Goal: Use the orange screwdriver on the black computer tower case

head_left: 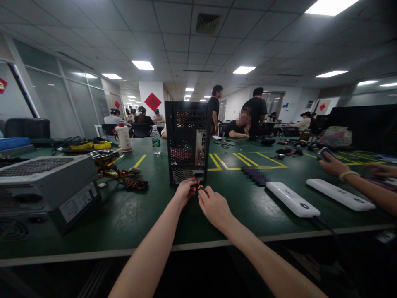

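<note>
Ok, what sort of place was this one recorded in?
Probably a shared electronics workroom: a black metal computer tower stands on a green-topped table near a tangle of multicoloured cables, and people sit in the background.

One green table (136, 227); one black computer case (186, 134); one clear bottle (156, 142); one white flask (124, 140); two long white devices (291, 198). Wearer: one left hand (185, 191), one right hand (214, 205). Orange-handled tool (200, 187): one.

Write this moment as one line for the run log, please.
left hand: at lower back of computer case | right hand: holding small orange tool | computer case: upright on table | bottle: upright
</note>
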The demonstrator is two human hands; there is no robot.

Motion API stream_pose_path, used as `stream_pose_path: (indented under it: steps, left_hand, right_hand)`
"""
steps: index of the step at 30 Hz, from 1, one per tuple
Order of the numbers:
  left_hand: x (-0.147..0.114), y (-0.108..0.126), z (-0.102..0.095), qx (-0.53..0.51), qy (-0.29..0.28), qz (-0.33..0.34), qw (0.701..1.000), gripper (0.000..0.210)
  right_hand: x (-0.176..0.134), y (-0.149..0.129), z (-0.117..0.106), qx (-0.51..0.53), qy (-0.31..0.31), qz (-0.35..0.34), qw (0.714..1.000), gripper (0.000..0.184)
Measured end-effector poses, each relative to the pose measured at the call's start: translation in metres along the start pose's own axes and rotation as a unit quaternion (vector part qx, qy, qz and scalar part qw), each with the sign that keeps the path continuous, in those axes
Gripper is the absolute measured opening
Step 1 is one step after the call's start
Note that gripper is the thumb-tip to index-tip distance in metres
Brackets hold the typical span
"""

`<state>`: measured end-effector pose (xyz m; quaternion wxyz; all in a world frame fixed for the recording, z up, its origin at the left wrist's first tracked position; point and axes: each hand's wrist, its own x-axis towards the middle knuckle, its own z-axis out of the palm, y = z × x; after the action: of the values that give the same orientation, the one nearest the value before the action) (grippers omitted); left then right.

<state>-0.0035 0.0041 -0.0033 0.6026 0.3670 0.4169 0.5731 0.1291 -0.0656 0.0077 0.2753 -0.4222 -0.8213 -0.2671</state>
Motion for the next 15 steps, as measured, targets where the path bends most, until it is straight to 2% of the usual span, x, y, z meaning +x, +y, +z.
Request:
stream_pose_path:
  steps: [9,15]
  left_hand:
    - [0.0030,-0.0022,-0.0005,0.017,0.004,0.000,1.000,0.032]
    - [0.0008,-0.0007,0.0005,0.006,0.001,-0.003,1.000,0.033]
  right_hand:
    - [0.0007,-0.0019,-0.0032,0.023,-0.021,0.005,1.000,0.014]
    - [-0.0010,-0.0003,-0.0018,0.029,-0.017,0.006,0.999,0.024]
